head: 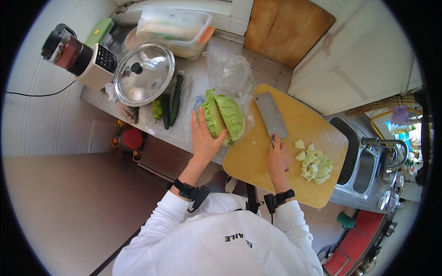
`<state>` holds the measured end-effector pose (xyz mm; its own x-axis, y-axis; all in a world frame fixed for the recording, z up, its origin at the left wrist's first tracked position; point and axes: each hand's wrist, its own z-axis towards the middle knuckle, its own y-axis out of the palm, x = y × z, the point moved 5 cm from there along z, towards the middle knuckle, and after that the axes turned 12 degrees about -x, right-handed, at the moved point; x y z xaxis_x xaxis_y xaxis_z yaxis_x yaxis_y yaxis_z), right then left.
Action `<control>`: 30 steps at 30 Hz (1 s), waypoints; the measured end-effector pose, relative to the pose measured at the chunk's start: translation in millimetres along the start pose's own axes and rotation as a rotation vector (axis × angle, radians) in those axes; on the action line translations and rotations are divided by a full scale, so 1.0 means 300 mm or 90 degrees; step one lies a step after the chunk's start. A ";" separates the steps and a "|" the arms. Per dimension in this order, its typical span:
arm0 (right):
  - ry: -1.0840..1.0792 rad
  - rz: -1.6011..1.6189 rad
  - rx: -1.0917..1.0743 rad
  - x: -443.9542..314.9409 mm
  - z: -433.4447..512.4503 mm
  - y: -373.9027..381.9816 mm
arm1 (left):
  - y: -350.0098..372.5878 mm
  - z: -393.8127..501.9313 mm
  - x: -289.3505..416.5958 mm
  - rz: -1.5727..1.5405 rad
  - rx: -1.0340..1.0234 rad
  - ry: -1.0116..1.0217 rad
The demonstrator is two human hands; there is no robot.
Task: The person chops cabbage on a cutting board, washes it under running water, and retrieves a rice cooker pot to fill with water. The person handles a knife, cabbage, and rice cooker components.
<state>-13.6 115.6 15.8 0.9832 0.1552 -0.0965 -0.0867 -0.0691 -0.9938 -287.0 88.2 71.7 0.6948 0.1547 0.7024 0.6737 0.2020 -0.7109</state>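
Note:
A green cabbage [232, 115] with a deep split down its middle rests on a clear plastic bag, over the left edge of the yellow cutting board [255, 165]. My left hand [205, 139] lies against its near left side, fingers and thumb spread around it. In my right hand [279, 157] is the handle of a cleaver [271, 114], whose broad blade lies over the board and points away from me. Torn and cut cabbage pieces [316, 164] form a pile on the board, right of my right hand.
Cucumbers [176, 100] and a green pepper [157, 109] lie left of the cabbage. Behind them are a steel pot lid [145, 74], a blender [81, 57] and a plastic container [176, 31]. A sink [364, 170] with a faucet [397, 143] stands right of the board.

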 end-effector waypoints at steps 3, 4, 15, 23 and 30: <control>-0.002 -0.023 -0.003 -0.009 0.008 0.022 | 0.009 -0.014 -0.006 -0.069 -0.030 -0.140; 0.022 -0.024 -0.052 -0.014 0.015 0.022 | 0.011 -0.016 -0.005 -0.076 -0.036 -0.159; -0.166 0.499 -0.145 -0.461 0.194 -0.137 | 0.026 -0.019 -0.040 -0.077 0.026 -0.098; -0.139 0.812 -0.277 -0.367 0.294 -0.066 | -0.019 0.056 -0.136 -0.220 -0.035 -0.053; 0.097 0.987 -0.442 -0.270 0.306 -0.068 | -0.056 0.093 -0.243 -0.503 -0.102 -0.108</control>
<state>-106.3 194.9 38.8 0.0599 -0.5516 -0.8320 -0.8651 -0.4444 0.2324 -356.1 100.6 33.4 -0.0388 0.1719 0.9844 0.9847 0.1738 0.0085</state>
